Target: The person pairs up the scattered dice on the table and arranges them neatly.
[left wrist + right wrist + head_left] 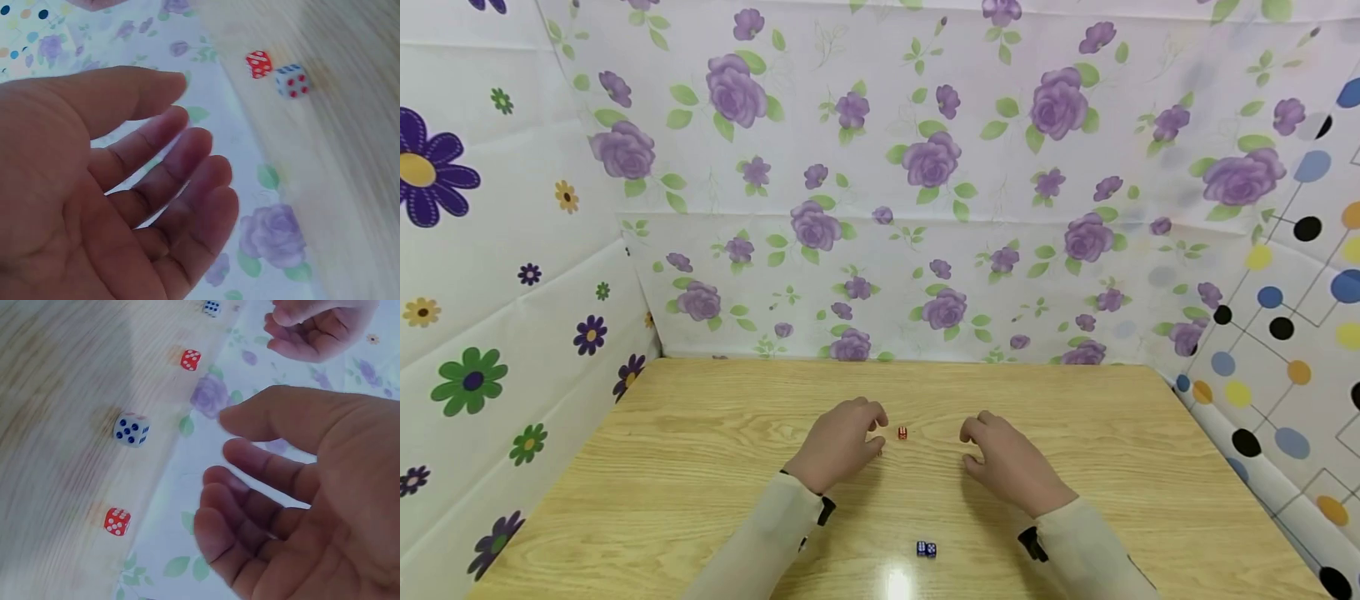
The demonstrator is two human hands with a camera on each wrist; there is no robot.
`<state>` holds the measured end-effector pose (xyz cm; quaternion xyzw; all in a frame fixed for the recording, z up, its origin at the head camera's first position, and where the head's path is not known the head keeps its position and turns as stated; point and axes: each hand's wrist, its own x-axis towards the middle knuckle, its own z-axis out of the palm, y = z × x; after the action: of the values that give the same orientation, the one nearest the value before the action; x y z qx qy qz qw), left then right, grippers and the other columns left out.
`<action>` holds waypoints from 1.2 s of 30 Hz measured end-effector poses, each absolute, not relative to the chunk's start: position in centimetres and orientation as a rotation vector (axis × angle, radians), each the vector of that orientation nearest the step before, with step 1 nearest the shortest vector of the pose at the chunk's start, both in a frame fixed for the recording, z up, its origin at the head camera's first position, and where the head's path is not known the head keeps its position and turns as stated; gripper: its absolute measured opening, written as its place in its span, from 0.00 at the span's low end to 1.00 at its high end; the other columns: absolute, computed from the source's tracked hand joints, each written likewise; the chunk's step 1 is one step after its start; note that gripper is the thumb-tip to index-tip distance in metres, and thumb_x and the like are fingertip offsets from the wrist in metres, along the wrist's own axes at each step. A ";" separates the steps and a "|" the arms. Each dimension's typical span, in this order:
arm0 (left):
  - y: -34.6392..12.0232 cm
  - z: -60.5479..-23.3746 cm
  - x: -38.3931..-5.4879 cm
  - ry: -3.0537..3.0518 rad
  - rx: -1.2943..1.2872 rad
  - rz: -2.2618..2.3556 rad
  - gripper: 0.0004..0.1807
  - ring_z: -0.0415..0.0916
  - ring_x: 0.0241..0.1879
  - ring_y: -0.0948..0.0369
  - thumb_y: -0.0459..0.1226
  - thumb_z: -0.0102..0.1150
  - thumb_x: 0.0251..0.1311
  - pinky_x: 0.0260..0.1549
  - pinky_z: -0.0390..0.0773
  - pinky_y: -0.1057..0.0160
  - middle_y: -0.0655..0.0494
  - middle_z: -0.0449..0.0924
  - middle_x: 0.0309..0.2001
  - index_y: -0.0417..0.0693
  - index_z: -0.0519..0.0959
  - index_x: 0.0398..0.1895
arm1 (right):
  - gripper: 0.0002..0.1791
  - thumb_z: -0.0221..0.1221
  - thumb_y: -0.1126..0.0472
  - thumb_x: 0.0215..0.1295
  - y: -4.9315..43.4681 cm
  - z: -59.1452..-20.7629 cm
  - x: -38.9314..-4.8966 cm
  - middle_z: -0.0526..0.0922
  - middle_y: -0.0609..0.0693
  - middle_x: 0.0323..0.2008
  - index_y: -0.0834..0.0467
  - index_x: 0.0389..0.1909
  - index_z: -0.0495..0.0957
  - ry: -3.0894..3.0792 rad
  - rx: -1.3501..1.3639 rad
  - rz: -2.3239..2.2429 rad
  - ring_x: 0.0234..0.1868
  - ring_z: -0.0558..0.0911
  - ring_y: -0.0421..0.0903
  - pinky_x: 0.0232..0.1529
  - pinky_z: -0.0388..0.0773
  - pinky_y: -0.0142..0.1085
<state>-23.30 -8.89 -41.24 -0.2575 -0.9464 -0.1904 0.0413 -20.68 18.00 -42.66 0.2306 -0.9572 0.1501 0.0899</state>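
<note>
My left hand (842,442) hovers over the table with its fingers loosely bent and nothing in them. Just right of its fingertips lies a red die (902,433) with white dots. In the left wrist view a red die (259,64) sits beside a white die (292,81) with red and blue dots. My right hand (1011,462), also holding nothing, is farther right with relaxed fingers. The right wrist view shows a white die (131,429) with blue dots, two red dice (117,522) and another white die (212,308) at the top edge.
Two dark blue dice (927,549) lie side by side near the front of the wooden table (700,467), between the forearms. Behind the table rises a cloth with purple roses (932,158). Patterned cloths close off the left and right sides.
</note>
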 end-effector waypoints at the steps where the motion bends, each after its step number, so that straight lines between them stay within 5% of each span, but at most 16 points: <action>1: -8.9 -41.3 -23.3 -2.909 -0.771 -0.579 0.11 0.77 0.37 0.59 0.36 0.67 0.66 0.36 0.80 0.58 0.51 0.82 0.40 0.43 0.84 0.49 | 0.10 0.71 0.65 0.63 18.0 -42.7 -20.7 0.78 0.48 0.35 0.58 0.43 0.81 -2.858 0.668 0.432 0.34 0.75 0.40 0.36 0.77 0.37; 10: -9.5 -42.6 -23.5 -3.034 -0.841 -0.436 0.15 0.81 0.39 0.55 0.34 0.69 0.65 0.37 0.83 0.54 0.50 0.84 0.45 0.47 0.85 0.54 | 0.07 0.72 0.63 0.62 18.2 -43.4 -20.9 0.79 0.46 0.29 0.55 0.36 0.83 -2.980 0.604 0.326 0.28 0.76 0.39 0.31 0.78 0.37; 26: -9.6 -42.7 -23.3 -3.034 -0.837 -0.642 0.06 0.75 0.30 0.63 0.27 0.67 0.62 0.33 0.78 0.58 0.59 0.82 0.32 0.48 0.84 0.34 | 0.10 0.69 0.66 0.65 18.4 -43.9 -20.9 0.79 0.41 0.28 0.52 0.30 0.79 -3.043 0.567 0.439 0.29 0.77 0.38 0.35 0.78 0.39; 36: -9.7 -43.2 -23.4 -3.039 -0.836 -0.665 0.07 0.72 0.27 0.64 0.27 0.66 0.62 0.32 0.75 0.60 0.62 0.80 0.29 0.49 0.83 0.32 | 0.12 0.69 0.66 0.66 18.3 -43.9 -20.9 0.76 0.41 0.25 0.51 0.28 0.76 -3.050 0.561 0.447 0.27 0.73 0.39 0.33 0.74 0.40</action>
<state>-23.42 -9.71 -43.16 -0.2594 -0.9427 -0.2062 -0.0401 -20.88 18.33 -43.90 0.1792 -0.9734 0.1425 0.0040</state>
